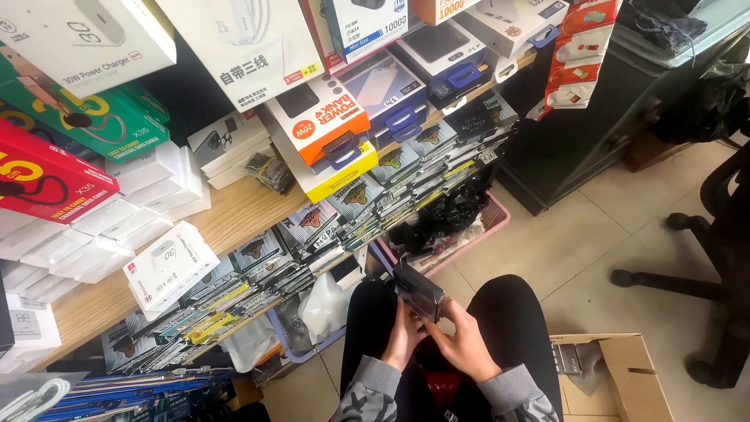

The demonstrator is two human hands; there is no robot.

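Note:
A small dark grey box (418, 289) is held over my lap, tilted with one end up. My left hand (403, 337) grips its lower left side and my right hand (466, 344) grips it from the right, fingers wrapped under it. Both sleeves are grey camouflage, and my black trouser legs (516, 320) show on either side of the hands. I sit facing a wooden shelf (234, 215) packed with boxed goods.
White, orange and yellow boxes (324, 129) stack on the shelf, with rows of hanging packets (391, 184) below. A pink basket (488, 223) and a lilac basket (312, 344) stand on the tiled floor. An open cardboard box (625, 379) lies at right, near an office chair base (687, 281).

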